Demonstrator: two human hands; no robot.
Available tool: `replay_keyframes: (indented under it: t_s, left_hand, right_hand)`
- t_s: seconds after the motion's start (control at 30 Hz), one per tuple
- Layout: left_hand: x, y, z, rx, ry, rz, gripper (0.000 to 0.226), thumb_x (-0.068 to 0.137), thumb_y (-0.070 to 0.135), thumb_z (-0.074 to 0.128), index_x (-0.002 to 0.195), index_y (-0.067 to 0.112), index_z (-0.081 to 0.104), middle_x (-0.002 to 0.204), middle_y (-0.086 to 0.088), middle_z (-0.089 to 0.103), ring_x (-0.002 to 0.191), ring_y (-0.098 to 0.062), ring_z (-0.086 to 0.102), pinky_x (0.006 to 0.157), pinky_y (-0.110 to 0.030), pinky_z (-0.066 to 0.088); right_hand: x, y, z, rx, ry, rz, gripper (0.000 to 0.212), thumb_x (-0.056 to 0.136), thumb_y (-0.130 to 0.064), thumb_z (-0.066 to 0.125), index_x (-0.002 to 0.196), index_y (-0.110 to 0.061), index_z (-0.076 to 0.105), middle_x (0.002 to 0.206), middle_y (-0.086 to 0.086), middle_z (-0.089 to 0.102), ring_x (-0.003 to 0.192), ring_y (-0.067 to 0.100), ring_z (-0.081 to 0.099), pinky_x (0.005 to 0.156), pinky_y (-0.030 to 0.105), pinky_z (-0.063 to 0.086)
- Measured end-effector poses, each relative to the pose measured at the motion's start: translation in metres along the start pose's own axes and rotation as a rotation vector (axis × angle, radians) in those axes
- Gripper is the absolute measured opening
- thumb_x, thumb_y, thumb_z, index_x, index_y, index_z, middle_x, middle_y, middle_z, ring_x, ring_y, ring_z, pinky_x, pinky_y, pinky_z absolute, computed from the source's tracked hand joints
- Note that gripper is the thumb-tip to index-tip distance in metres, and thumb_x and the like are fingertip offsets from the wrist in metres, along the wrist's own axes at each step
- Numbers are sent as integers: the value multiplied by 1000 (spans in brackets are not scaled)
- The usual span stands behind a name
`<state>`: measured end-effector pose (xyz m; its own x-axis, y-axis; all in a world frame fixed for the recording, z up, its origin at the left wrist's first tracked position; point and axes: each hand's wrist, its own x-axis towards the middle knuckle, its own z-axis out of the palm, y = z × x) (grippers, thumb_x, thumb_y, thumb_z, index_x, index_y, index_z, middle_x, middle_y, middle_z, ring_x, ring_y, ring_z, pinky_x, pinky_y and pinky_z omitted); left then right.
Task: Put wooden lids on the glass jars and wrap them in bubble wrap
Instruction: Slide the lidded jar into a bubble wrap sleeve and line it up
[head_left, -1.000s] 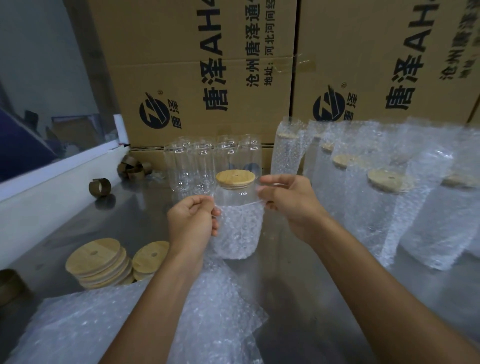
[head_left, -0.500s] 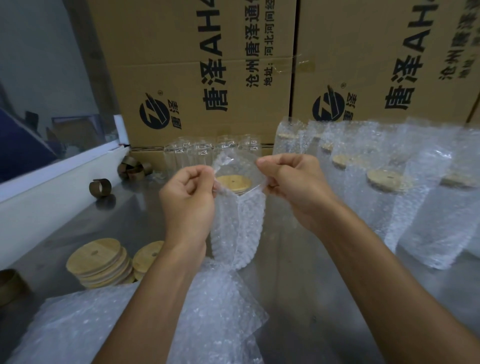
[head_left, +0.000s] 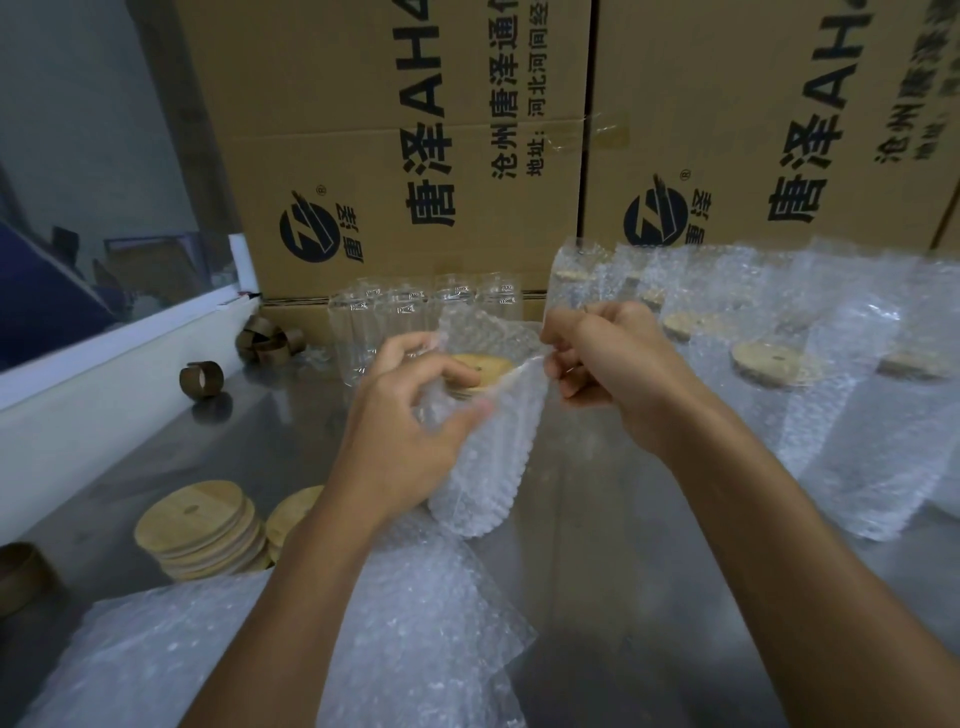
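Two cardboard boxes stood side by side as a wall at the back of the steel table, and everything else lay in front of them. A loose heap of bubble wrap filled the near edge of the table, far from the boxes.

To the right, below the right-hand box, stood the wrapped jars; at least five wooden tops showed through the film, though the exact count was hard to tell. Just in front of the left box stood a row of bare glass jars, about five, unlidded.

A second earlier the jar in hand had wrap only round its lower body, with its wooden lid bare. The sleeve had since been drawn up past the lid, so this jar seemed nearly finished, with only the top left to close.

The left hand curled round the wrapped jar near its top, thumb and fingers pressing the film. The right hand pinched the upper edge of the wrap tightly.

Left of the jar lay two stacks of spare lids. Several tape cores sat nearer the left box.
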<state>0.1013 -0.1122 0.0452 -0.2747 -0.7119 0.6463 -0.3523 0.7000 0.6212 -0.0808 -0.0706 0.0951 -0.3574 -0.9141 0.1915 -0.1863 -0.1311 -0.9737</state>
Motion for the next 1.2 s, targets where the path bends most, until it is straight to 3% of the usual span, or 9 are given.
replay_keyframes:
  t_s: [0.13,0.23,0.37,0.5,0.63,0.73,0.93,1.1,1.2]
  left_hand:
    - [4,-12,-1,-111,37,-23,22,89,8,71,79,28,67,113,17,66,112,1,59,95,-38,53]
    - [3,-13,0,-210,1,-37,24,91,2,67,81,24,66,116,13,68,115,-4,61,96,-38,54]
    - [4,-11,1,-262,-35,-25,27,91,-1,66,80,24,67,118,9,66,113,-1,61,89,-22,53]
    - [4,-13,-2,-102,64,-27,17,87,17,75,78,29,67,98,17,63,94,0,61,73,-10,49]
    - [5,-16,-8,-34,207,-42,19,83,27,79,73,27,63,76,13,66,68,-4,62,62,-21,49]
    - [5,-15,-5,-61,252,-73,19,86,21,76,75,27,62,75,11,67,69,-8,65,66,-30,55]
    - [5,-9,-4,-192,289,-93,21,95,15,63,82,32,63,81,14,71,78,-3,68,71,-19,54]
    - [7,-9,-11,-164,268,-86,29,101,13,54,88,33,70,85,16,71,82,-10,65,80,-42,58]
    - [7,-8,-12,-126,256,-74,31,101,11,54,87,35,69,85,15,70,80,-7,64,76,-37,56]
  right_hand:
    - [8,8,-1,-121,44,-40,17,84,-23,73,87,-14,59,75,-2,63,56,-1,57,45,18,48]
    - [14,18,1,-165,-42,1,44,80,-34,81,117,-28,58,107,-6,62,91,6,60,66,25,49]
    - [19,29,2,-268,89,-93,19,82,-38,82,87,-22,74,82,-5,73,75,12,67,63,29,49]
    - [20,32,-2,-242,220,-156,41,91,-37,74,76,1,69,45,-13,53,44,-3,51,57,21,40]
    - [16,28,1,-185,231,-194,45,93,-34,72,75,7,66,54,4,53,47,5,51,57,15,41]
    - [14,24,4,-219,209,-215,47,95,-34,67,76,10,64,57,17,50,52,14,50,59,20,44]
    - [19,26,2,-197,138,-111,39,94,-29,59,81,7,65,65,5,54,63,16,54,68,35,46]
    - [20,24,-4,-196,121,-117,40,94,-26,63,56,-15,66,50,-5,60,48,5,53,46,14,41]
    - [18,23,-7,-168,167,-167,46,90,-23,71,46,-15,64,50,-3,62,46,6,53,45,14,42]
